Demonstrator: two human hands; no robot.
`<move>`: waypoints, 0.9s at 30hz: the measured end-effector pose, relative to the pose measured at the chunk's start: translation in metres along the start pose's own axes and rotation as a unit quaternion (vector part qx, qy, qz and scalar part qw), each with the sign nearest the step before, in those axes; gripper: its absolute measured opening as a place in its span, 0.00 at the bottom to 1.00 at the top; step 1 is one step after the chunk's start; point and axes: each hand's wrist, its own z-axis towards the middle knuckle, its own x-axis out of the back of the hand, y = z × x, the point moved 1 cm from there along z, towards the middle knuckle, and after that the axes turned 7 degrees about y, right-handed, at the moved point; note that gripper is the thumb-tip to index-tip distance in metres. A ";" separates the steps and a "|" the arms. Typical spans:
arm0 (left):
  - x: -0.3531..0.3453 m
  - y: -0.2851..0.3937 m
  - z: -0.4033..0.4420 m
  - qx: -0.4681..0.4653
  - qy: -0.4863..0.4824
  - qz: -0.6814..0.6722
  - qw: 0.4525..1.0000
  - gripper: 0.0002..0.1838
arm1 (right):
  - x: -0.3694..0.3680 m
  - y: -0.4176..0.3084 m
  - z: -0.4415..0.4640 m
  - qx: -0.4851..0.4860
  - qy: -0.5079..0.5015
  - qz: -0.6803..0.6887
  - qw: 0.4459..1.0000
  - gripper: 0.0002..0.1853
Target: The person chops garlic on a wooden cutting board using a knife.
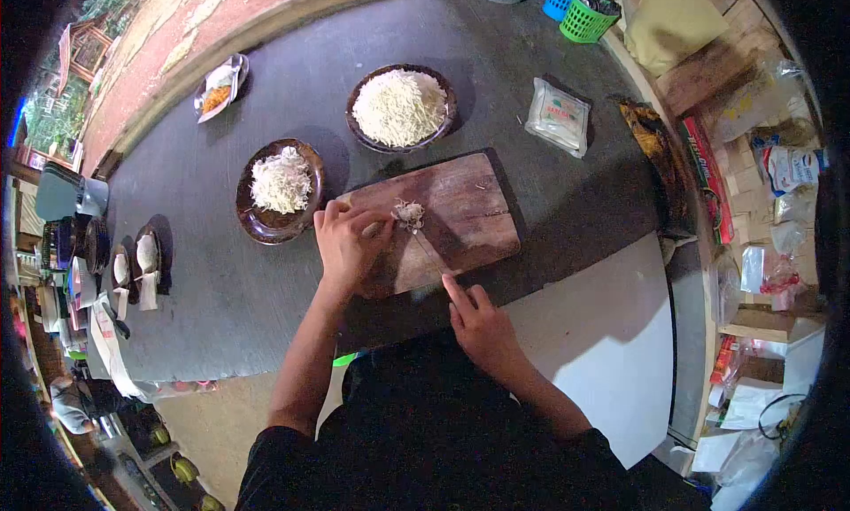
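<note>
Reddish ground (199,28) lies beyond the far left edge of a dark tabletop (195,281), while the right side is crowded by a shelf (757,321) with plastic packets and paper. On the near part of the tabletop, a wooden cutting board (482,192) sits slightly askew just before the person's body, probably so both arms reach it with bent elbows. A small shredded heap (409,213) rests about mid-board, between the two hands. The right hand (482,323) is closed around a knife (430,249), index finger stretched forward, likely to steer the blade, whose tip end reaches the heap. The left hand (350,243) is bent, its fingertips lowered at the heap's left side, apparently to steady it; whether they pinch anything, I cannot tell. A brown bowl (264,231) of pale shreds stands just left of the board, and a fuller dish (398,111) of shreds stands beyond it, both seemingly within easy reach yet off the cutting area. A white packet (558,118) lies farther right, and a green basket (586,22) sits at the far right.
</note>
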 end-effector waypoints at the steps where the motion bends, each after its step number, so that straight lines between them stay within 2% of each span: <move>1: 0.000 0.000 0.000 0.001 0.000 -0.004 1.000 0.07 | 0.003 -0.003 0.001 0.002 -0.006 0.008 1.000 0.32; 9: -0.003 -0.002 -0.001 0.009 0.000 -0.017 1.000 0.08 | 0.002 -0.008 0.009 0.004 -0.052 -0.008 0.999 0.31; 15: -0.001 -0.002 0.001 0.013 -0.018 -0.010 1.000 0.08 | -0.002 -0.005 0.012 -0.022 -0.039 0.034 0.998 0.30; 24: -0.001 -0.003 0.001 0.018 -0.016 -0.011 1.000 0.07 | 0.007 -0.002 0.006 0.010 0.014 0.034 0.999 0.31; 27: 0.000 -0.002 0.001 0.007 -0.004 0.003 1.000 0.07 | 0.008 -0.006 0.007 0.006 -0.033 0.018 0.999 0.31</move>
